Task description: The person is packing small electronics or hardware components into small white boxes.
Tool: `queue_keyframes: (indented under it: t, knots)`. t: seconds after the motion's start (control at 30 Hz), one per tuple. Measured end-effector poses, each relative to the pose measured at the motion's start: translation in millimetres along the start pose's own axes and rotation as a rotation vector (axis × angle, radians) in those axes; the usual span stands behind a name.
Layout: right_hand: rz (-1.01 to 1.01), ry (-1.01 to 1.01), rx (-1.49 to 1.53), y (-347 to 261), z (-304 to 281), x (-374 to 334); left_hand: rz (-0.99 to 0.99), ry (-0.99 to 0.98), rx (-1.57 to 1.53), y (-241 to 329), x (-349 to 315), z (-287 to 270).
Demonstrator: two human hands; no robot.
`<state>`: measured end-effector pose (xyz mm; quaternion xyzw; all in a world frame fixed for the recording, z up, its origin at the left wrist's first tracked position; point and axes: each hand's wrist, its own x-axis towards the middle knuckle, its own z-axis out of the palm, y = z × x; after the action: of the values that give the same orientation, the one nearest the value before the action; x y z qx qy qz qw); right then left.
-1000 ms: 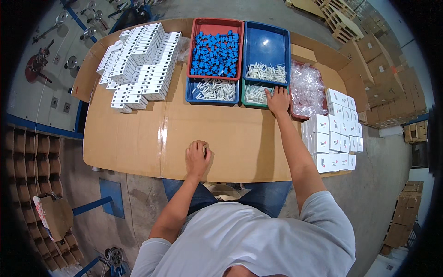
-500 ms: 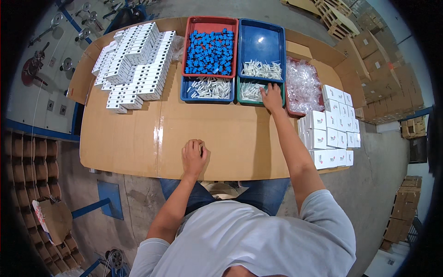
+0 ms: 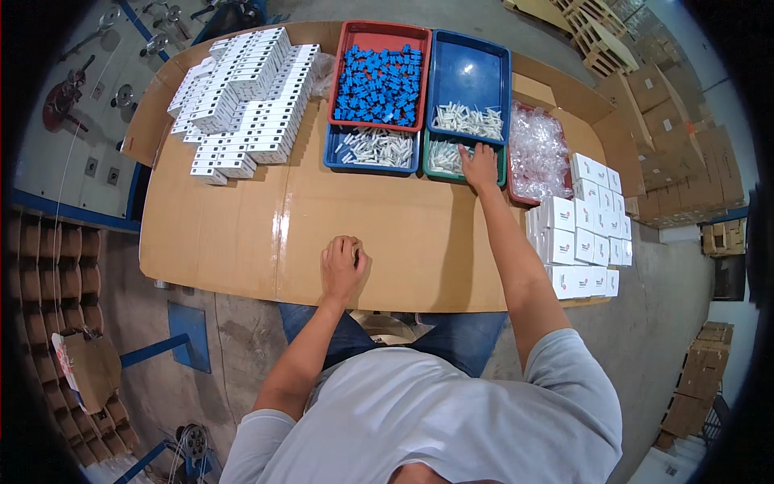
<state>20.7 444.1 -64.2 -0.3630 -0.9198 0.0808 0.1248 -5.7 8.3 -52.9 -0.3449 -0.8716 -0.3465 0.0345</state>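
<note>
Surface of brown cardboard (image 3: 403, 242) bears a green tray (image 3: 446, 177) toward its far side. Picking from it seems the step in hand: the right hand (image 3: 481, 166) reaches in, fingers bent, grip impossible to tell, while the left hand (image 3: 343, 268) rests half-curled, contents unseen. Small pale pieces (image 3: 443, 156) lie inside the tray, likely calling for a fingertip pinch next.

From my remote post I saw a worn grey floor (image 3: 250, 343) all around. Wooden pallets (image 3: 598, 50) lay at the far right, with brown cartons (image 3: 709, 165) stacked nearer and another carton stack (image 3: 697, 367) closer still; to the left, a pale panel (image 3: 48, 161) stood beyond a brown compartmented rack (image 3: 40, 278).
</note>
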Motion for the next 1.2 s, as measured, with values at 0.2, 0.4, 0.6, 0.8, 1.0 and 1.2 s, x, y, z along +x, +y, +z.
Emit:
queue_keyframes:
  t: [0.2, 0.4, 0.6, 0.8, 1.0, 1.2]
  knots:
    - [0.143, -0.001, -0.049, -15, 7, -8, 0.014, -0.007, 0.002, -4, -2, 3]
    - [0.131, -0.149, -0.036, -62, -7, -11, -0.011, -0.007, 0.025, -5, -5, -2]
    - [0.007, 0.022, -0.032, -57, 10, -22, 0.012, -0.010, 0.018, 0, 0, 1]
    - [-0.170, 0.158, 0.092, -66, 0, -36, 0.005, -0.005, 0.012, -3, -2, -1]
    - [-0.251, 0.268, 0.161, -68, 6, -24, 0.015, -0.010, 0.009, -3, 0, -1]
    - [-0.379, 0.236, 0.071, -68, 14, -21, 0.016, -0.003, 0.007, 2, 0, -1]
